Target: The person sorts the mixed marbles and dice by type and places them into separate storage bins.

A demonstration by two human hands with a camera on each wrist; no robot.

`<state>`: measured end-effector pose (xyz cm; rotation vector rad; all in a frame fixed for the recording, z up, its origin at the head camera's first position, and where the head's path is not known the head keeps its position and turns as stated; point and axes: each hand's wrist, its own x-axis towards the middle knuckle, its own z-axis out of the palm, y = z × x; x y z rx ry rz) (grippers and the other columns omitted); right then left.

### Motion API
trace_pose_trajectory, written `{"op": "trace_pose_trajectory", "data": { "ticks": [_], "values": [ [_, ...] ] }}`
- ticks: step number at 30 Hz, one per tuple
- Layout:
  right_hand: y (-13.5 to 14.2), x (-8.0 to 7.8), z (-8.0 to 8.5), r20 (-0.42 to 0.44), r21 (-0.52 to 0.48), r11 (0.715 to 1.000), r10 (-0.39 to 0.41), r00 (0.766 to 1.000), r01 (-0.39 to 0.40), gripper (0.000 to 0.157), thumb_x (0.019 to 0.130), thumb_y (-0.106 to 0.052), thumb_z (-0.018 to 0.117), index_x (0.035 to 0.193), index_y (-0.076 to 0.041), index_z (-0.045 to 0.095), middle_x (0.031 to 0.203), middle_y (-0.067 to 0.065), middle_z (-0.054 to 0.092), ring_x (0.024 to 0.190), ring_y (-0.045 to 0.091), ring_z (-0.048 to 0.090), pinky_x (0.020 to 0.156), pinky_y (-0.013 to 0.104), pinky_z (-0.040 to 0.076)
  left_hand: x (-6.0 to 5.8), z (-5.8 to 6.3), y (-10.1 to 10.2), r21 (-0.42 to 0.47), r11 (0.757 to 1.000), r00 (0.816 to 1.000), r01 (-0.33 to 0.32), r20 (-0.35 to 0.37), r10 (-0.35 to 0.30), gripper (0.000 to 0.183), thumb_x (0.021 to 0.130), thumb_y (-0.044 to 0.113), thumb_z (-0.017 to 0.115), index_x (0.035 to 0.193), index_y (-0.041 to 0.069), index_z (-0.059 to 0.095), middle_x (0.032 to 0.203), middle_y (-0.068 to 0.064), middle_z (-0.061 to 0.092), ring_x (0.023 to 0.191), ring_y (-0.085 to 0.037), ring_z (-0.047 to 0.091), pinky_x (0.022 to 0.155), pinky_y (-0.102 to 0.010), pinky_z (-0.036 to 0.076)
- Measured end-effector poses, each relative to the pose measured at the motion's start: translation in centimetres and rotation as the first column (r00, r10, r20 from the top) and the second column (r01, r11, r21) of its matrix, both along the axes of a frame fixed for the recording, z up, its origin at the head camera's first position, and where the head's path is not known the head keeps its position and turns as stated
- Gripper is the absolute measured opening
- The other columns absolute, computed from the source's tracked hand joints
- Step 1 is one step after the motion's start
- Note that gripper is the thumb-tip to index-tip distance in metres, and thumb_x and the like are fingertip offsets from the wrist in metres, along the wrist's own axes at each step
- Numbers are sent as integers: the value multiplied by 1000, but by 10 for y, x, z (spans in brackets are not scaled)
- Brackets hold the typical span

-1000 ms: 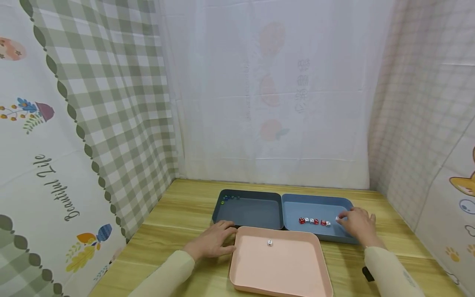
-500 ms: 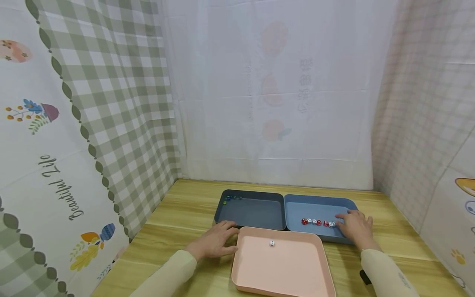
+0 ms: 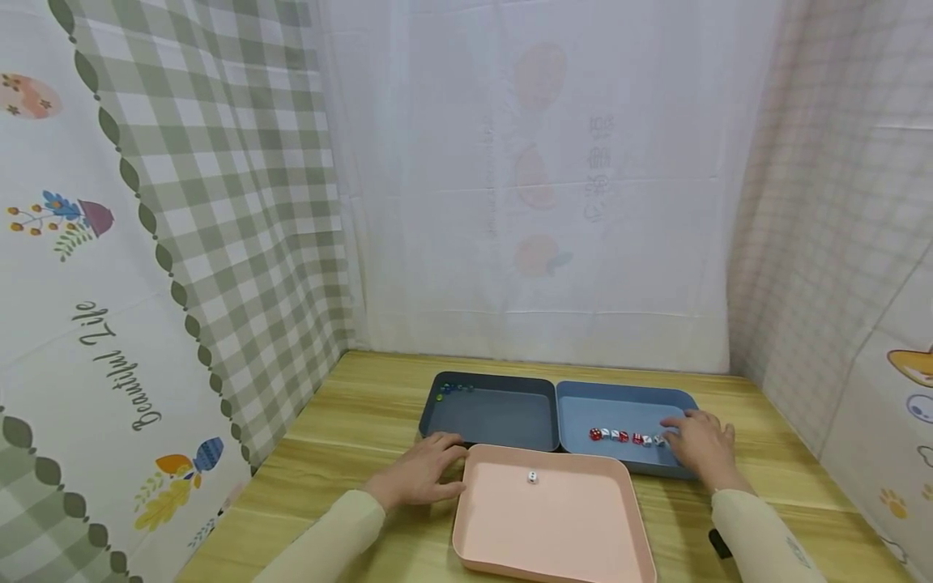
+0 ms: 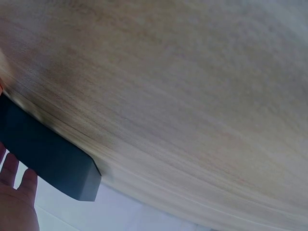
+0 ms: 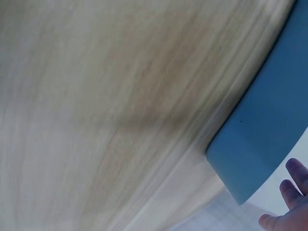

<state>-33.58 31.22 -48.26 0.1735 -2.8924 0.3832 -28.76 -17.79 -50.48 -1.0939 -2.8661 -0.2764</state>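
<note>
My right hand (image 3: 703, 447) is over the right end of the blue tray (image 3: 619, 393), its thumb and fingers apart just right of a white die (image 3: 659, 440). This die ends a row of several red and white dice, with a red die (image 3: 595, 434) at the left end. In the right wrist view, fingertips (image 5: 290, 192) show beyond the blue tray's wall. My left hand (image 3: 419, 471) lies with relaxed fingers at the left edge of the pink tray (image 3: 547, 534). One white die (image 3: 532, 478) sits near that tray's far side.
A dark grey tray (image 3: 503, 414) adjoins the blue one on its left and has several small glass marbles (image 3: 455, 389) in its far left corner. The wooden table (image 3: 328, 453) ends at a white curtain (image 3: 539, 340); a checked cloth (image 3: 240, 219) hangs at the left.
My right hand has set the white die down at the right end of the row, and its fingers have come apart from it. My left hand has stayed in place.
</note>
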Motion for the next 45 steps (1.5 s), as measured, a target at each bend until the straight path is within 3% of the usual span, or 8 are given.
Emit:
{"op": "trace_pose_trajectory", "data": {
  "ticks": [8,18,22,29,30,36,39,45],
  "values": [
    [-6,0,10,-11,7,1000,0,1000,0,28,93,-19,65,115,-2,71,130,40,49,119,61,39,89,77,25,1,2,0,4,1000,1000,-4,9,4,52,97,48,56,139,16,54,147,-10,45,136,-27,40,109,-49,37],
    [-40,-4,22,-77,-99,993,55,995,-62,29,94,-18,64,116,-1,71,129,39,51,120,60,42,91,75,31,2,2,0,4,1000,1000,-2,-1,2,52,97,48,56,138,17,55,145,-10,46,135,-28,41,109,-48,37],
    [-62,-7,24,-108,-180,977,93,990,-111,30,95,-17,63,118,0,71,133,38,49,121,60,42,94,75,30,1,0,-1,7,1000,1000,-1,-1,1,52,97,48,56,138,17,55,145,-10,46,135,-28,41,108,-49,37],
    [-105,-4,29,-79,-309,936,151,985,-168,30,98,-18,61,122,0,69,141,34,44,128,55,40,99,69,35,0,-1,-1,7,1000,1000,-4,-6,4,52,97,50,55,138,18,55,145,-8,46,135,-27,41,109,-49,37],
    [-111,-3,29,-72,-329,927,164,984,-179,30,99,-18,61,122,0,69,142,34,44,122,54,46,100,68,35,0,-1,-1,7,1000,1000,-4,-8,4,52,97,50,55,138,18,55,145,-7,46,135,-27,41,109,-49,37],
    [-146,1,23,-91,-350,898,251,964,-267,22,96,-17,65,112,-3,73,139,31,49,120,50,50,98,64,40,0,0,-1,6,1000,1000,-4,-10,4,52,97,50,55,137,18,55,145,-7,46,135,-27,41,109,-48,37],
    [-160,4,16,-89,-338,891,291,952,-304,15,94,-17,69,104,-8,76,137,29,52,127,50,45,99,63,40,1,0,0,7,1000,1000,-2,-8,3,52,97,50,55,137,17,55,145,-7,46,135,-27,41,109,-49,37],
    [-177,13,5,-34,-303,881,371,928,-363,4,89,-18,75,91,-17,77,135,27,54,127,50,44,103,67,31,1,0,-1,6,1000,1000,-3,-2,3,54,97,50,55,138,17,55,145,-7,46,136,-26,40,109,-48,37]
  ]
}}
